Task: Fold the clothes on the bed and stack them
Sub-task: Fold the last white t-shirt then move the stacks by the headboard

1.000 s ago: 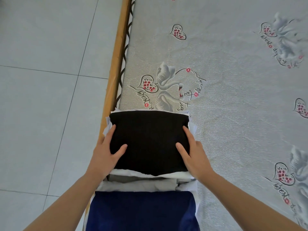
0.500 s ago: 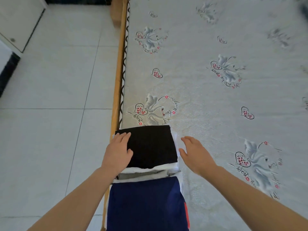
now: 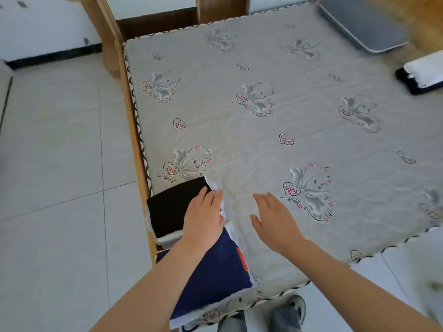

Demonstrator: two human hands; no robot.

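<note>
Across the bed (image 3: 275,121), which fills most of your view, the patterned sheet lies bare apart from the near-left corner — that is where your folded clothes sit, tight against the wooden side rail (image 3: 134,130). I'd judge you are at the close of one stacking step: the black garment (image 3: 172,207) is folded square and sits on top of a white layer whose edges peek out around it.

Count what shows:
- one bed
- two piles of folded clothes at the corner, touching end to end — the black-topped one farther from you, a navy garment (image 3: 215,279) with a red strip on the nearer one
- two dark and white things at the far right edge (image 3: 422,77), too blurred to say whether they are clothes
- one grey flat thing at the far corner (image 3: 364,22)

Your left hand (image 3: 203,220) lies flat, fingers straight and together, over the right edge of the black garment. Your right hand (image 3: 273,221) is spread and relaxed over bare sheet, holding nothing.

Next, you probably need to look toward the far right edge for anything unfolded; nothing loose lies within easy reach.
</note>
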